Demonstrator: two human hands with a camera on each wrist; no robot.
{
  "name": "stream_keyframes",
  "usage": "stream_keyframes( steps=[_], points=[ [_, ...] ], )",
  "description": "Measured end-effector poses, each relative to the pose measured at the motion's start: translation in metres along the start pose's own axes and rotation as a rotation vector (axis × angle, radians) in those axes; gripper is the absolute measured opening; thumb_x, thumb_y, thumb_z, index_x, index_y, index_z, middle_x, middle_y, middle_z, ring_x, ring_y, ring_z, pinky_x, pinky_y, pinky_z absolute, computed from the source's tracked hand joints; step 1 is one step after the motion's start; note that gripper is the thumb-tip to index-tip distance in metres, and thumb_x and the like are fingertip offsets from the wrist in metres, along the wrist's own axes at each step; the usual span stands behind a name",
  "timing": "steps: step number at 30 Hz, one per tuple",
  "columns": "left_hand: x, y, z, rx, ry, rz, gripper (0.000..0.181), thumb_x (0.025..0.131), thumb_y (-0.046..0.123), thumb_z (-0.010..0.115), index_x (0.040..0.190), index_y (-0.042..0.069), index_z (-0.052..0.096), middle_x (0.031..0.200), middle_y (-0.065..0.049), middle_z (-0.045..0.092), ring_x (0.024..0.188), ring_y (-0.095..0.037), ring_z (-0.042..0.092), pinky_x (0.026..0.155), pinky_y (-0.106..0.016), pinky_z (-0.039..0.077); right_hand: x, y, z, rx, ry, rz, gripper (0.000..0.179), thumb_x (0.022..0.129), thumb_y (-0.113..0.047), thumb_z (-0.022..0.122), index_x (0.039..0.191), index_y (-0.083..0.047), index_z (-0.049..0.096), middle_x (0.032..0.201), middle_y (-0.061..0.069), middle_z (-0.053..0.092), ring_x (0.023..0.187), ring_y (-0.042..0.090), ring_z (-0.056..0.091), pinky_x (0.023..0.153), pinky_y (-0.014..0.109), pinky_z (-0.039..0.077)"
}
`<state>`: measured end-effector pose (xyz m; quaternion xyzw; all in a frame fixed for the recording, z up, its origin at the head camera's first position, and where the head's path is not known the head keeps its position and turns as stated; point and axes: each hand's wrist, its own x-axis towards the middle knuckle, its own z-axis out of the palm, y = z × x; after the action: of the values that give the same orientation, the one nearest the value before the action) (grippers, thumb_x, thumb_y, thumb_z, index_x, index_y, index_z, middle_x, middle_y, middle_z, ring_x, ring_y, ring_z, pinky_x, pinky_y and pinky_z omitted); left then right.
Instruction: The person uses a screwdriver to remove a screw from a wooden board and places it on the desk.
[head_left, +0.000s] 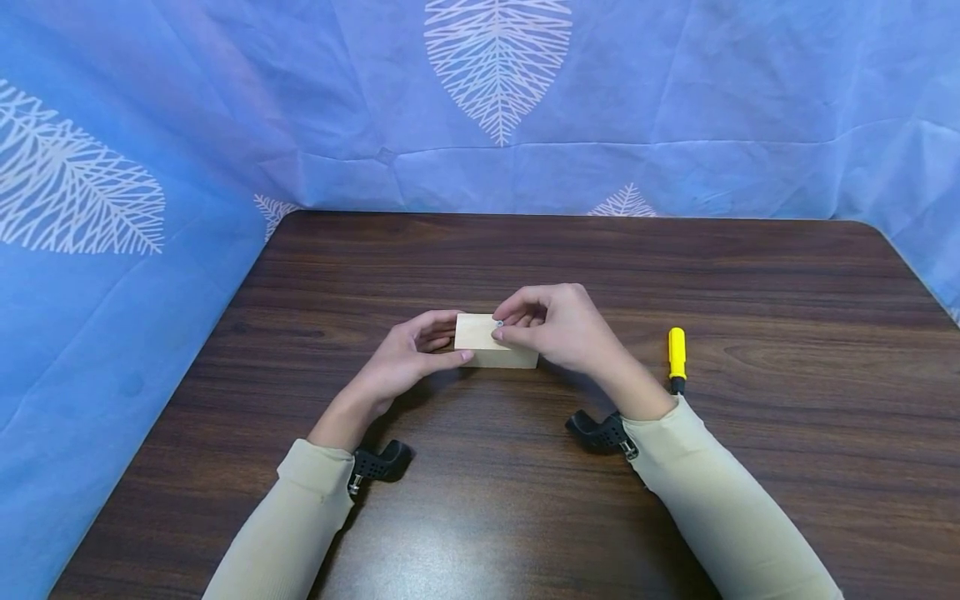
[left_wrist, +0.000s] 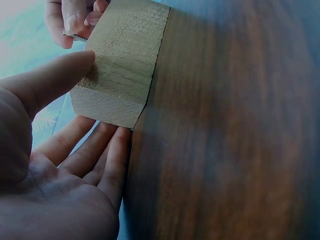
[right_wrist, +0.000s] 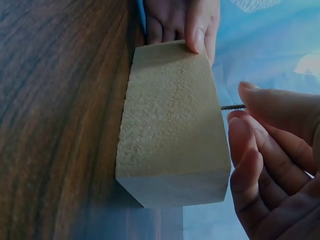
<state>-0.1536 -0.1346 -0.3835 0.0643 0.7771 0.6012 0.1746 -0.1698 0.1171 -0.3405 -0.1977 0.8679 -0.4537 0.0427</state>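
A pale rectangular wooden block (head_left: 480, 336) lies on the table in the middle of the head view. My left hand (head_left: 401, 354) holds its left end, with the thumb (left_wrist: 80, 67) on the near face and the fingers round the far side. Over the top face, my right hand (head_left: 573, 329) pinches a small screw (right_wrist: 233, 107) between thumb and forefinger. In the right wrist view the screw's threaded shank stands upright from the block's top, its tip right at the wood. The fingertips cover most of the screw's head.
To the right of my right forearm lies a screwdriver with a yellow handle (head_left: 677, 354), its lower part hidden behind the sleeve. The dark wood-grain table (head_left: 480, 258) ends at the back against a blue cloth (head_left: 360, 92) with white leaf prints. A black wrist mount (head_left: 596, 432) sits below each hand.
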Motion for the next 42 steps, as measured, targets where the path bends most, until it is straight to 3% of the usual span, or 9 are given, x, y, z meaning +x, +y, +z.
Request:
stream_keyframes(
  steps=[29, 42],
  points=[
    [0.0011, -0.0005, -0.0004, 0.005, 0.003, -0.009, 0.065, 0.096, 0.024, 0.084, 0.154, 0.018, 0.056, 0.155, -0.005, 0.060, 0.149, -0.028, 0.054, 0.129, -0.044, 0.041, 0.0020, -0.0007, 0.0063, -0.042, 0.041, -0.034, 0.005, 0.092, -0.016, 0.085, 0.097, -0.017, 0.084, 0.086, 0.000, 0.078, 0.080, 0.016, 0.069, 0.068, 0.026, 0.054],
    [0.0009, -0.0012, -0.0009, -0.001, 0.001, -0.005, 0.063, 0.096, 0.024, 0.084, 0.153, 0.019, 0.057, 0.154, -0.005, 0.060, 0.149, -0.027, 0.054, 0.129, -0.043, 0.040, 0.0013, 0.0004, -0.0003, 0.023, 0.042, 0.027, 0.008, 0.093, -0.018, 0.085, 0.101, -0.018, 0.085, 0.091, 0.002, 0.080, 0.083, 0.019, 0.069, 0.070, 0.025, 0.055]
  ],
)
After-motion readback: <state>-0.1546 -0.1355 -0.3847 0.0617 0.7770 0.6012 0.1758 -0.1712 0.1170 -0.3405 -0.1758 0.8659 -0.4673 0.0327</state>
